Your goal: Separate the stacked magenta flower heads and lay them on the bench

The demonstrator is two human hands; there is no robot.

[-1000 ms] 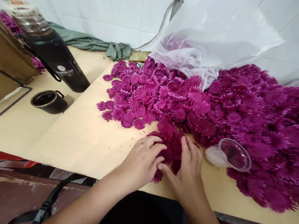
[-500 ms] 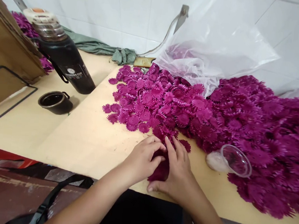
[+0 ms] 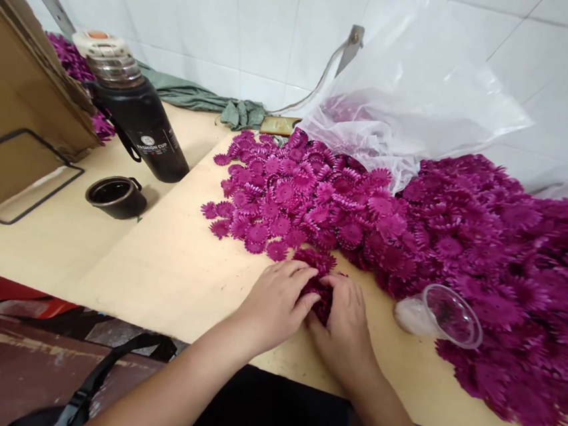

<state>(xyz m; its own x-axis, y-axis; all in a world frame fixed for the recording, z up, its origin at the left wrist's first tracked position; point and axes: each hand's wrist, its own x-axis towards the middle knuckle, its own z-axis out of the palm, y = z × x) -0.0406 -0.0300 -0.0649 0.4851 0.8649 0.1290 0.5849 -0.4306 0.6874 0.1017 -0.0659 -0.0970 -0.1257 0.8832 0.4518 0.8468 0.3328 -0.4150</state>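
A big heap of purple fabric flower heads covers the right half of a pale wooden table. Near the front edge, my left hand and my right hand are cupped together round a small bunch of flower heads, fingers curled over it. Most of the bunch is hidden between the palms. A clear plastic cup lies on its side just right of my right hand, at the heap's edge.
A black flask stands at the back left with its black cup lid in front. A cardboard box with a wire frame is far left. A clear plastic bag and a green cloth lie against the tiled wall.
My hands went from lying spread over loose flower heads to closing together, gathering them into a tight bunch. The view shifted slightly up and left.
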